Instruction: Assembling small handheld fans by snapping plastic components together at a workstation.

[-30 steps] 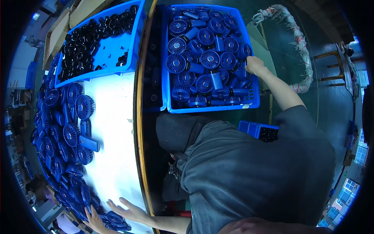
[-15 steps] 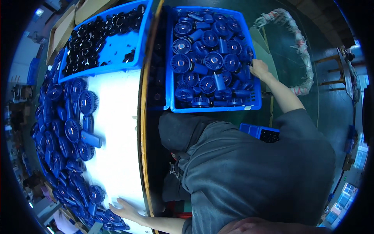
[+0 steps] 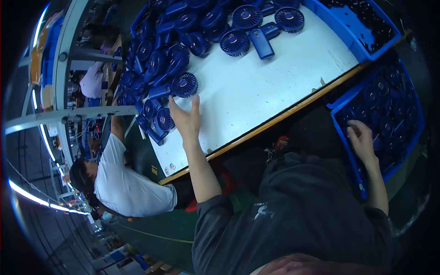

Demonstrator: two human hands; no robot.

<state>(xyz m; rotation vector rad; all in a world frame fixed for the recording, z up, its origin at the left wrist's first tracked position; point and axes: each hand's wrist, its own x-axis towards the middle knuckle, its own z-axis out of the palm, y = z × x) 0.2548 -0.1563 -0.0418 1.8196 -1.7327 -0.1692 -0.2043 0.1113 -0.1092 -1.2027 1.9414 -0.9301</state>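
Observation:
My left hand (image 3: 185, 121) is over the white tabletop (image 3: 266, 87), thumb and fingers spread, holding nothing. Its fingertips are right by a dark blue handheld fan (image 3: 184, 85) at the near edge of a large heap of such fans (image 3: 158, 59). Closer to the table's end, another fan (image 3: 164, 119) lies beside the hand. Off to the right, my right hand (image 3: 362, 140) hangs over the near side of a blue crate (image 3: 337, 110) full of the same fans. Its fingers are loosely bent and apart, with no object visible in them.
A blue tray (image 3: 341, 32) with small black parts stands on the table's far right. The table's wooden edge (image 3: 275, 114) runs between me and the tabletop. At left, a co-worker in a white shirt (image 3: 133, 183) sits near a metal frame (image 3: 91, 112).
The view has swung toward the left. My right hand has left the crate's far edge and come back over its near side. My left hand has moved to the fans at the heap's edge.

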